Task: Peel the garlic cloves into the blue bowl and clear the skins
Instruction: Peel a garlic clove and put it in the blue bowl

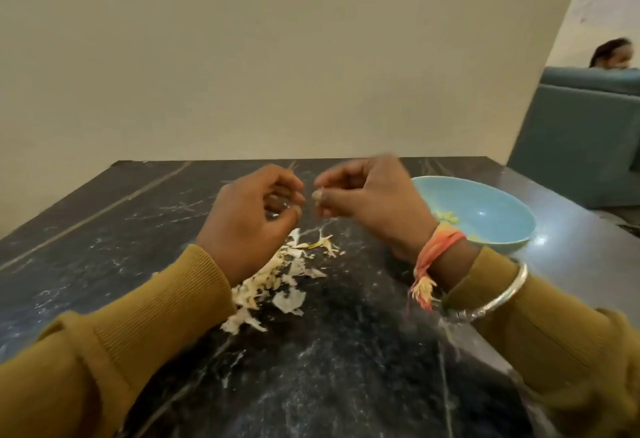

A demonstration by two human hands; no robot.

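Mustard sleeves enter from the lower corners. On the right forearm are a bangle and an orange thread band. Both arms hold their hands above the table, close together but not touching.

1. The right hand pinches a clove between thumb and forefinger, presented towards the other hand. The clove is small and blurred, so its long axis and the amount of skin remaining cannot be read.
2. The left hand has its fingers curled inwards, with the thumb near the forefinger, just beside the clove. A pale glint shows inside the curl. Whether this is a pinched scrap of skin cannot be told.
3. The skins lie in a loose heap on the table, under the hands and running towards the left wrist.
4. The bowl stands on the table to the right of the right hand, partly hidden by that wrist. A few peeled cloves rest inside it.

Governing relation: the bowl lies to the right of the held clove, with the right hand between the two. The right hand is the nearer hand and carries the clove.

Probable procedure: strip the remaining skin with the left hand, then swing the right hand rightwards over the rim and release. The heap lies nearer the left hand, which is the better placed to gather it.

Judged progress: peeling is under way and clearing has not begun.
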